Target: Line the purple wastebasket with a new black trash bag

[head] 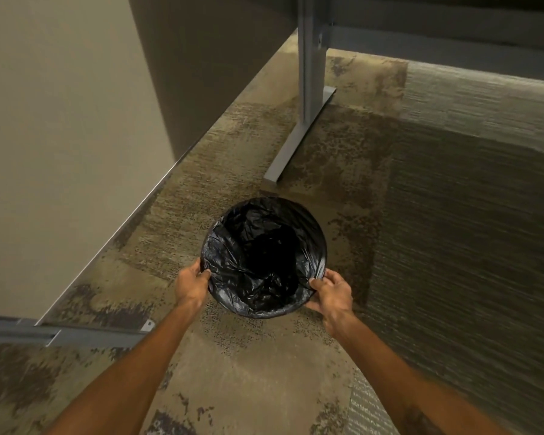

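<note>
At seven and four o'clock on the wastebasket (322, 243) rim, left hand (191, 285) and right hand (332, 293) each grip clamped on the black trash bag (258, 246), equally near.

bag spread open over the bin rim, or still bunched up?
Spread open. The black trash bag covers the whole round rim and sags into a dark hollow; left hand and right hand grip its near edges.
</note>
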A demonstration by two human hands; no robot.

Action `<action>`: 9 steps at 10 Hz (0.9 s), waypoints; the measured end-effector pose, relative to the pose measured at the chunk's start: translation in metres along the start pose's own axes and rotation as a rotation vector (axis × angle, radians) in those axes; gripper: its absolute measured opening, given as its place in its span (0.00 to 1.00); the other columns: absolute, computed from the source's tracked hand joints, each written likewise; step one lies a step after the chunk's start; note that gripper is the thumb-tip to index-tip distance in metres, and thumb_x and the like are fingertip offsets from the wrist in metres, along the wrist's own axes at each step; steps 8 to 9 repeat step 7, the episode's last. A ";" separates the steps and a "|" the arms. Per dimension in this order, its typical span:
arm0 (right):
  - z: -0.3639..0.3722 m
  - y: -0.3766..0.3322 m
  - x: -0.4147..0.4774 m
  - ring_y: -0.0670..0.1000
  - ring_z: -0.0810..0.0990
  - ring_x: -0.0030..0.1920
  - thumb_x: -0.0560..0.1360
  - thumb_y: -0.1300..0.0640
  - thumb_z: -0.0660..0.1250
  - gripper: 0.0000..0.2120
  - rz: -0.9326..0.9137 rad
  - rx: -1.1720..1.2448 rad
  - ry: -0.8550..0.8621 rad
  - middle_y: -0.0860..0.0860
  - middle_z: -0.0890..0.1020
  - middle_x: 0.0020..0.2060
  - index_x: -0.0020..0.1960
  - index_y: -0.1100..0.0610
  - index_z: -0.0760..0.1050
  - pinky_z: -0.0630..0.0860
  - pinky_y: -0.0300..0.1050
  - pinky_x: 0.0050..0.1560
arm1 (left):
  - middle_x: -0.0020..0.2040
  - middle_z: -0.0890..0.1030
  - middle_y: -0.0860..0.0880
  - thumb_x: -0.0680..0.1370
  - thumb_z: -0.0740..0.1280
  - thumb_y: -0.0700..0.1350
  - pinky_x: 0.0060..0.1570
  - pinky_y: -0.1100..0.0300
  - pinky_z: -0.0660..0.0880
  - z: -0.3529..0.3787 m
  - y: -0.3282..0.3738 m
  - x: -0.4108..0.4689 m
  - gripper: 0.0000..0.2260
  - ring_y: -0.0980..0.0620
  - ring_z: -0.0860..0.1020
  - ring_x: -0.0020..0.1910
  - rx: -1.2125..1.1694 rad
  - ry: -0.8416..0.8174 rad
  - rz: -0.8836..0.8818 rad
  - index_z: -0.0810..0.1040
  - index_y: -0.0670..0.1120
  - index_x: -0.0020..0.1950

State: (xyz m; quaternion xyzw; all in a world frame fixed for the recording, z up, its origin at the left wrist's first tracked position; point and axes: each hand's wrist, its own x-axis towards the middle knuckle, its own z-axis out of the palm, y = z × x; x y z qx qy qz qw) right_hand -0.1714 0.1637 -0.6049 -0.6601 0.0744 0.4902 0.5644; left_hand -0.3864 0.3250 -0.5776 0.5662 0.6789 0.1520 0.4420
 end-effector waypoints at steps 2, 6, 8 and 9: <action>-0.005 -0.005 -0.004 0.59 0.82 0.59 0.80 0.66 0.64 0.22 0.015 0.003 -0.054 0.57 0.81 0.63 0.73 0.60 0.67 0.80 0.65 0.56 | 0.74 0.71 0.42 0.82 0.64 0.36 0.73 0.46 0.68 -0.002 0.006 -0.006 0.23 0.42 0.73 0.71 0.028 -0.012 -0.013 0.65 0.40 0.77; -0.016 -0.055 -0.068 0.58 0.69 0.73 0.79 0.62 0.68 0.33 -0.119 -0.113 -0.072 0.57 0.67 0.76 0.79 0.57 0.57 0.68 0.58 0.73 | 0.76 0.68 0.39 0.85 0.58 0.48 0.74 0.40 0.64 -0.007 0.056 -0.064 0.25 0.36 0.70 0.73 0.228 -0.068 0.065 0.57 0.44 0.80; -0.017 -0.070 -0.096 0.57 0.70 0.73 0.79 0.62 0.68 0.32 -0.135 -0.169 -0.031 0.57 0.69 0.75 0.79 0.57 0.59 0.68 0.58 0.73 | 0.72 0.72 0.35 0.85 0.56 0.47 0.70 0.38 0.68 -0.012 0.070 -0.081 0.23 0.34 0.74 0.68 0.249 -0.073 0.099 0.59 0.44 0.80; -0.017 -0.070 -0.096 0.57 0.70 0.73 0.79 0.62 0.68 0.32 -0.135 -0.169 -0.031 0.57 0.69 0.75 0.79 0.57 0.59 0.68 0.58 0.73 | 0.72 0.72 0.35 0.85 0.56 0.47 0.70 0.38 0.68 -0.012 0.070 -0.081 0.23 0.34 0.74 0.68 0.249 -0.073 0.099 0.59 0.44 0.80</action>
